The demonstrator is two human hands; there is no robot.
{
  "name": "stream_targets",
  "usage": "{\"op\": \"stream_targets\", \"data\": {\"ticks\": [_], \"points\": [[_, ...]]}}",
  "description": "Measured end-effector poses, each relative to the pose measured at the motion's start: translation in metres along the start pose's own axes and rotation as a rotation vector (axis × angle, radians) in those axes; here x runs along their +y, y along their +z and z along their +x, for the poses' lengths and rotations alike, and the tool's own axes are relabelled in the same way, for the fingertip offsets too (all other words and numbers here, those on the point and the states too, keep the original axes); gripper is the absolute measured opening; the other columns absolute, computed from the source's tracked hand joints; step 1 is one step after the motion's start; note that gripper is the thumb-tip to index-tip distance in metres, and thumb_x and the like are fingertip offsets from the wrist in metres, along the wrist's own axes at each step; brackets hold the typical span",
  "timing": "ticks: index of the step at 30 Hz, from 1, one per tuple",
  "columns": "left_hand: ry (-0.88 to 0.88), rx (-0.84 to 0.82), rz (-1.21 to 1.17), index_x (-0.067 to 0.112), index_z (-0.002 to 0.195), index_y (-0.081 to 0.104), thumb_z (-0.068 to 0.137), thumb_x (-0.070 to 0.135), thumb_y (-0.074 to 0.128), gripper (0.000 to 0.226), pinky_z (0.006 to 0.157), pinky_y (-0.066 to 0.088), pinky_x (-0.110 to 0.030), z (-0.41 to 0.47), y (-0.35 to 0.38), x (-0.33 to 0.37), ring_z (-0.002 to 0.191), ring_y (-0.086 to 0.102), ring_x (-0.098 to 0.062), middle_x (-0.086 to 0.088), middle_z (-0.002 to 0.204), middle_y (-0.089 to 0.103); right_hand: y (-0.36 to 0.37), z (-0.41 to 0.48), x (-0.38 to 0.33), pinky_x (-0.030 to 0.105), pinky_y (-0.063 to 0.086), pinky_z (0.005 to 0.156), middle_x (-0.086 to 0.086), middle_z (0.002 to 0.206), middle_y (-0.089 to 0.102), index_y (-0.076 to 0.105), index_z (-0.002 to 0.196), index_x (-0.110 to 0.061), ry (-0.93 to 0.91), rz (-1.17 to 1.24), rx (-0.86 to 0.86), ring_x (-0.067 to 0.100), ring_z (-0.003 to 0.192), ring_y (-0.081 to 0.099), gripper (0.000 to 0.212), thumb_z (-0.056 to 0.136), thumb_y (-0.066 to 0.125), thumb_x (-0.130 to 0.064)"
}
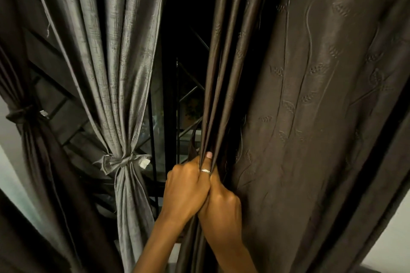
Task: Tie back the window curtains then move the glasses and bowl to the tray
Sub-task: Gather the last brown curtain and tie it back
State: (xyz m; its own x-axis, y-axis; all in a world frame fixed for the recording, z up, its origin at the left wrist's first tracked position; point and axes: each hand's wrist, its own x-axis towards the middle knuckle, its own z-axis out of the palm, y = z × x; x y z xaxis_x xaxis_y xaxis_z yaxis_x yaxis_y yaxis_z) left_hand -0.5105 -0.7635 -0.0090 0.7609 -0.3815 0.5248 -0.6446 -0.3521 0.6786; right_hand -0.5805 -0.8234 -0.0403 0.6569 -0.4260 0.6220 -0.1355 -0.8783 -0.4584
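Bare forearms (155, 241), a silver ring (205, 171), pale-pink nail (209, 154).

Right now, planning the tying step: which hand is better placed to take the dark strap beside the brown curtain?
Likely left: the left hand grips the brown curtain just beneath the dark strap; the right hand grips lower, farther off.

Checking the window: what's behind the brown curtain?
Black metal bars show in the gap beside the brown curtain; whatever lies directly behind its cloth is covered.
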Motion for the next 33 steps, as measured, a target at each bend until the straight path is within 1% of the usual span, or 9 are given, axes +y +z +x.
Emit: {"op": "stream_targets", "data": {"ticks": [3, 7, 11, 13, 19, 22, 27, 30, 33], "points": [[-0.019, -0.1, -0.038, 0.03, 0.063, 0.051, 0.094, 0.077, 0.017, 0.066, 0.05, 0.036, -0.011, -0.003, -0.004, 0.002, 0.06, 0.063, 0.0, 0.016, 0.061, 0.064, 0.002, 0.002, 0.008, 0.029, 0.06, 0.057, 0.003, 0.085, 0.076, 0.063, 0.135, -0.005, -0.015, 0.005, -0.067, 0.015, 0.062, 0.072, 0.049, 0.088, 0.074, -0.019], [-0.006, -0.071, 0.086, 0.027, 0.059, 0.047, 0.089, 0.081, 0.034, 0.063, 0.05, 0.04, -0.021, -0.002, 0.001, 0.007, 0.05, 0.058, -0.006, 0.009, 0.051, 0.056, 0.009, -0.002, 0.016, 0.017, 0.046, 0.045, -0.005, 0.061, 0.067, 0.074, 0.077, -0.016, -0.119, -0.168, -0.083, 0.006, 0.047, 0.062, 0.019, 0.066, 0.088, -0.024], [-0.077, -0.004, 0.033, 0.024, 0.07, 0.058, 0.103, 0.049, 0.042, 0.044, 0.057, 0.052, -0.032, -0.001, 0.005, 0.003, 0.057, 0.063, -0.01, 0.006, 0.06, 0.063, -0.007, 0.003, 0.021, 0.02, 0.056, 0.075, -0.007, 0.121, 0.069, 0.047, 0.149, -0.018, -0.007, 0.201, -0.263, 0.005, 0.089, 0.07, 0.058, 0.092, 0.056, -0.026], [-0.097, 0.018, 0.047, 0.023, 0.071, 0.058, 0.104, 0.041, 0.042, 0.042, 0.053, 0.05, -0.03, -0.001, 0.004, -0.001, 0.053, 0.061, -0.006, 0.007, 0.058, 0.061, -0.023, 0.004, 0.019, 0.022, 0.057, 0.085, -0.005, 0.138, 0.062, 0.028, 0.159, -0.026, -0.037, 0.214, -0.282, 0.005, 0.1, 0.068, 0.068, 0.095, 0.051, -0.02], [-0.087, 0.054, 0.184, 0.027, 0.062, 0.037, 0.103, 0.036, 0.045, 0.043, 0.047, 0.022, -0.011, 0.002, -0.002, -0.006, 0.041, 0.04, -0.002, 0.011, 0.048, 0.044, -0.095, 0.016, -0.001, 0.031, 0.054, 0.095, 0.012, 0.124, 0.07, 0.07, 0.123, -0.002, -0.26, -0.122, 0.647, 0.025, 0.109, 0.067, 0.032, 0.094, 0.067, -0.013], [-0.068, 0.036, 0.152, 0.029, 0.061, 0.038, 0.104, 0.035, 0.045, 0.044, 0.046, 0.026, -0.017, 0.001, -0.001, -0.007, 0.042, 0.046, -0.006, 0.007, 0.047, 0.047, -0.131, 0.035, -0.005, 0.035, 0.029, 0.111, 0.025, 0.142, 0.05, 0.056, 0.136, 0.001, -0.097, -0.287, 0.921, 0.042, 0.128, 0.048, 0.064, 0.089, 0.075, -0.037], [-0.059, 0.032, 0.146, 0.026, 0.065, 0.045, 0.104, 0.035, 0.045, 0.04, 0.047, 0.028, -0.022, -0.003, 0.002, -0.002, 0.046, 0.048, -0.004, 0.008, 0.051, 0.051, -0.142, 0.058, 0.019, 0.032, 0.047, 0.106, 0.002, 0.146, 0.046, 0.028, 0.152, -0.013, 0.225, 0.149, 0.719, 0.015, 0.127, 0.052, 0.1, 0.077, 0.086, -0.04], [-0.065, 0.036, 0.144, 0.025, 0.065, 0.044, 0.104, 0.035, 0.044, 0.041, 0.048, 0.029, -0.025, -0.002, 0.003, -0.003, 0.047, 0.046, -0.005, 0.007, 0.052, 0.051, -0.127, 0.071, 0.04, 0.013, 0.045, 0.084, -0.01, 0.12, 0.062, 0.05, 0.136, -0.022, 0.388, 0.187, 0.598, 0.007, 0.104, 0.059, 0.07, 0.078, 0.083, -0.043], [-0.073, 0.036, 0.153, 0.026, 0.063, 0.04, 0.105, 0.036, 0.044, 0.043, 0.048, 0.03, -0.026, 0.0, 0.004, -0.001, 0.049, 0.048, -0.009, 0.005, 0.053, 0.051, -0.112, 0.084, 0.063, 0.031, 0.052, 0.079, 0.01, 0.098, 0.074, 0.065, 0.113, -0.008, 0.519, 0.139, 0.439, 0.032, 0.095, 0.069, 0.047, 0.085, 0.077, -0.043]]}}
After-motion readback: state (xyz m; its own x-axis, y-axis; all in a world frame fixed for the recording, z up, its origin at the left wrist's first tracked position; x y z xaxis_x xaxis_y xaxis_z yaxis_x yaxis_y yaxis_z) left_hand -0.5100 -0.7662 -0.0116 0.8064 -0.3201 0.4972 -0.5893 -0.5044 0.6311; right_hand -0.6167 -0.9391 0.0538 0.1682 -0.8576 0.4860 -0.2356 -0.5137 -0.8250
